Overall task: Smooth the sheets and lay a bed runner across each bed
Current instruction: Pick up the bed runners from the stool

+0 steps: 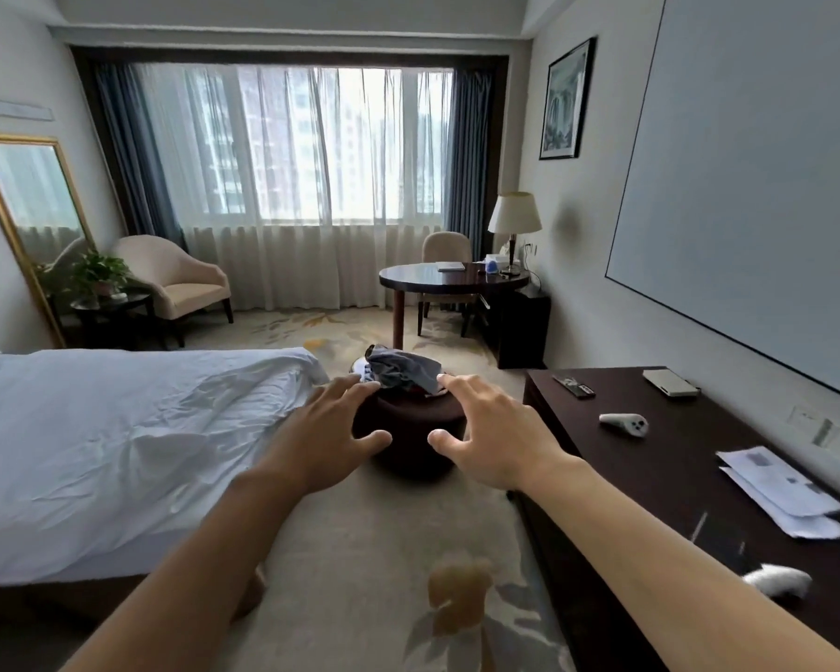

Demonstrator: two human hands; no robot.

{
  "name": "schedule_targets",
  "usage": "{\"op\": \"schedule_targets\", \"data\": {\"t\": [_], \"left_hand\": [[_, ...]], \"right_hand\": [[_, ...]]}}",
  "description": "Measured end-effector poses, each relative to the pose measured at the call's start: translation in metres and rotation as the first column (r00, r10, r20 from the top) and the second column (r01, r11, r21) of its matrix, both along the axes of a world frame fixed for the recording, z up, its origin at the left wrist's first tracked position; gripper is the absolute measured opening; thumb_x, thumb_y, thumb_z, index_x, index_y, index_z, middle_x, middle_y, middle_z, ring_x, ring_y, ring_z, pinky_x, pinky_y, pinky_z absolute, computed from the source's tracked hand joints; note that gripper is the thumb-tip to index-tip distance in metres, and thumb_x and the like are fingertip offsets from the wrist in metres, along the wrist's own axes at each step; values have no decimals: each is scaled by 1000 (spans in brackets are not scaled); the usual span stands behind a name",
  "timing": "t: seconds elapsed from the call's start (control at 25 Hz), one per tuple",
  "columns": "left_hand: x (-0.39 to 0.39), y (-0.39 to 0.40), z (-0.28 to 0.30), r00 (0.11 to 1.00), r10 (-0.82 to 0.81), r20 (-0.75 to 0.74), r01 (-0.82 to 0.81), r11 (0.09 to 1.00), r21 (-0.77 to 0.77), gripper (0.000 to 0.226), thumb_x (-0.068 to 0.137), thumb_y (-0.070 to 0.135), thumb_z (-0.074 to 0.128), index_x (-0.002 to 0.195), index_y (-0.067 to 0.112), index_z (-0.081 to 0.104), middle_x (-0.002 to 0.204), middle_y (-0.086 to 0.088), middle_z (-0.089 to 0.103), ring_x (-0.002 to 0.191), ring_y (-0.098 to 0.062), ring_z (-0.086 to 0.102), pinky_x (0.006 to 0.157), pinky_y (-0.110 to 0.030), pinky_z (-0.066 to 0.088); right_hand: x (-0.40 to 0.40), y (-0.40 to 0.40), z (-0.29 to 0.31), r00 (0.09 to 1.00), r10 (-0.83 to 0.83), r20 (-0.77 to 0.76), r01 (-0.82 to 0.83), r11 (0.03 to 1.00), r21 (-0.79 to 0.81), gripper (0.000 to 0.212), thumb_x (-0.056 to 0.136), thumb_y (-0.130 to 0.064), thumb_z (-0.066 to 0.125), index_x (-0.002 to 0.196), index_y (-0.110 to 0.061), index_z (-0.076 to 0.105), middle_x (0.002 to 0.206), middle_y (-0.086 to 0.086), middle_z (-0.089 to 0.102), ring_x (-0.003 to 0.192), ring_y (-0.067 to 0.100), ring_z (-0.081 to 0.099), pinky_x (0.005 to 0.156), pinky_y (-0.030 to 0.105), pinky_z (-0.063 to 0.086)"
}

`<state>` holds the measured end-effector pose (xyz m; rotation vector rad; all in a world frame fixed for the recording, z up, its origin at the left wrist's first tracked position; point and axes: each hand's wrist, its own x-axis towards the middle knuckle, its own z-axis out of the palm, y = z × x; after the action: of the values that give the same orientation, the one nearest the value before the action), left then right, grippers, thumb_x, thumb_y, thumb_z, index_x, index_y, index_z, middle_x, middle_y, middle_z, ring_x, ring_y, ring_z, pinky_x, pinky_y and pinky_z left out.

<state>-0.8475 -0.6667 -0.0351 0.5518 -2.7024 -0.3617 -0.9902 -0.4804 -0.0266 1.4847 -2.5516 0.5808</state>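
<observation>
A bed (93, 443) with a wrinkled white sheet fills the left side. Past its foot corner stands a round dark stool (408, 429) on the carpet, with a crumpled grey-blue cloth (401, 368) piled on top. My left hand (331, 429) and my right hand (486, 434) are stretched out in front of me, fingers spread and straight, on either side of the stool. Neither hand holds anything. I cannot tell whether the fingertips touch the cloth.
A long dark cabinet (689, 487) runs along the right wall, carrying papers (781, 492), a white controller (624, 423) and a remote (573, 385). Farther back stand a round table (452, 278) with a lamp, an armchair (180, 278), a mirror and curtained windows.
</observation>
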Motion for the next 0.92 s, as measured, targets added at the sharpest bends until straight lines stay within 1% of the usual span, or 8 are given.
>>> {"op": "schedule_targets", "data": {"t": [0.12,0.24,0.32,0.44,0.6,0.8,0.88,0.92], "left_hand": [[-85,-61,-6,1000,-3,-21,3,1000,-17,71,88,53,62,150,33,35,160,7,27,145,-18,26,114,-38,29],[-172,-121,-14,1000,10,0,-10,999,-34,70,88,53,62,149,33,36,159,6,29,144,-19,29,114,-39,29],[-224,-159,-15,999,23,23,-23,1000,-19,71,88,54,62,149,34,35,159,5,28,145,-19,27,116,-41,30],[-294,-218,-9,999,47,25,-47,999,-22,70,88,53,62,149,35,35,160,5,27,146,-21,26,115,-46,32],[-370,-301,-13,997,79,-2,-79,997,-19,68,88,52,62,149,35,35,160,8,27,145,-19,26,113,-45,34],[-477,-430,-53,998,70,-8,-70,997,20,69,88,51,63,149,35,36,159,5,28,144,-22,29,115,-41,30],[-524,-488,-63,998,56,14,-57,997,60,70,88,50,63,150,34,35,160,4,29,144,-24,29,116,-41,28],[-545,-514,-64,999,48,21,-49,997,56,70,88,50,63,150,34,35,160,3,29,144,-24,29,116,-41,27]], "right_hand": [[-84,-62,-11,1000,9,-2,-9,999,-32,75,91,-58,54,154,-31,24,156,-7,34,140,19,39,106,41,37],[-173,-124,-24,1000,21,21,-20,999,-47,75,91,-58,54,154,-30,24,156,-7,34,140,19,38,106,41,37],[-228,-164,-28,999,39,32,-37,998,-42,75,90,-58,55,153,-31,25,155,-7,36,139,19,39,106,42,38],[-307,-229,-27,998,49,44,-47,998,-50,74,90,-57,57,153,-31,26,154,-6,38,138,19,40,106,42,40],[-389,-317,-33,996,68,58,-66,997,-35,75,90,-57,56,153,-32,26,155,-8,36,139,17,40,105,42,39],[-493,-445,-58,996,76,35,-76,997,10,75,91,-56,56,154,-32,25,156,-9,34,140,18,39,105,42,40],[-534,-500,-60,996,67,53,-69,997,44,74,92,-55,56,154,-32,24,156,-7,35,140,19,39,107,43,40],[-553,-523,-59,997,69,44,-71,996,52,74,92,-54,56,154,-32,24,156,-6,35,140,19,39,107,43,39]]}}
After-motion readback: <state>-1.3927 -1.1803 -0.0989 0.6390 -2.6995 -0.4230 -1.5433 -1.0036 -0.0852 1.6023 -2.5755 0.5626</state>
